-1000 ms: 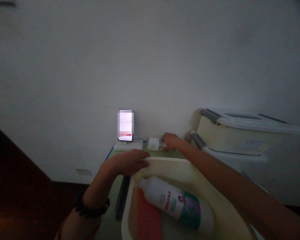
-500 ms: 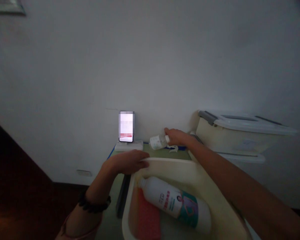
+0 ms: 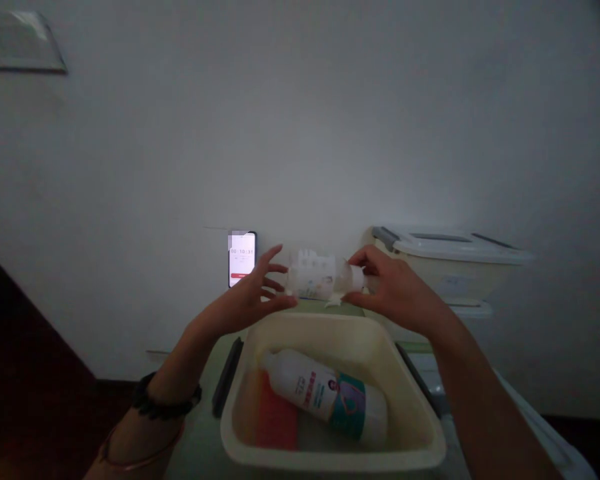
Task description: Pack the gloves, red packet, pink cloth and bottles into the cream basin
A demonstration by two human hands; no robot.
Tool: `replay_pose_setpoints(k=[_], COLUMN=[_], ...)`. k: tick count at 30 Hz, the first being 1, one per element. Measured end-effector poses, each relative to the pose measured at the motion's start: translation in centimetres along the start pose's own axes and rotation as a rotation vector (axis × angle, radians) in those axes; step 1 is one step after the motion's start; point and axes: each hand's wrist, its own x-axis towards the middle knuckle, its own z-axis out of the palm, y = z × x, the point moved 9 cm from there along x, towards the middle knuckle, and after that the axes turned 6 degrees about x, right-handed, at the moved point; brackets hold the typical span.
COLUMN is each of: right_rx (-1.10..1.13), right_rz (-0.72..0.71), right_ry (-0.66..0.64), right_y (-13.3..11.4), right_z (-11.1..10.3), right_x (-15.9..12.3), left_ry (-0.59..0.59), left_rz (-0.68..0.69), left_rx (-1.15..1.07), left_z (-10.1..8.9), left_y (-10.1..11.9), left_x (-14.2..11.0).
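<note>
My right hand (image 3: 397, 290) grips the neck end of a small clear bottle with a white label (image 3: 314, 275), held sideways above the far rim of a cream basin (image 3: 330, 457). Fingers spread, my left hand (image 3: 247, 300) reaches in from the left, its fingertips at the bottle's base. Inside the basin lie a large white bottle with a teal and pink label (image 3: 330, 399) and a red-orange cloth or pad (image 3: 275, 417).
A lit phone (image 3: 242, 259) stands propped against the white wall behind my left hand. Cream lidded storage bins (image 3: 450, 263) are stacked at the right. A dark strip (image 3: 224, 387) lies left of the basin. The floor at left is dark.
My right hand lifted the small bottle off the table and brought it toward me over the basin. My left hand left the basin rim and rose to the bottle.
</note>
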Motion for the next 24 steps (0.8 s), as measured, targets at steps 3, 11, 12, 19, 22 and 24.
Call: replay_pose_setpoints(k=[3, 11, 12, 19, 22, 24], right_rx=[0.046, -0.055, -0.051, 0.401, 0.601, 0.674], right_rz=[-0.019, -0.217, -0.258, -0.18, -0.03, 0.0], right_ry=[0.079, 0.231, 0.234, 0.292, 0.131, 0.033], right_y=[-0.8, -2.9, -3.3, -1.8, -0.4, -0.3], right_z=[-0.7, -1.9, -1.8, -1.4, 0.8, 2.0], right_x=[-1.8, -3.0, -3.0, -2.5, -2.0, -1.9], left_ry=[-0.031, 0.053, 0.08, 0.155, 0.155, 0.14], left_rz=[0.149, 0.301, 0.313, 0.294, 0.253, 0.248], left_rx=[-0.026, -0.047, -0.049, -0.348, -0.417, -0.419], left_z=[0.8, 0.6, 0.3, -1.5, -1.7, -1.7], left_y=[2.9, 5.7, 5.7, 3.4, 2.3, 2.1], left_x=[-0.4, -1.1, -1.2, -1.0, -0.9, -0.9])
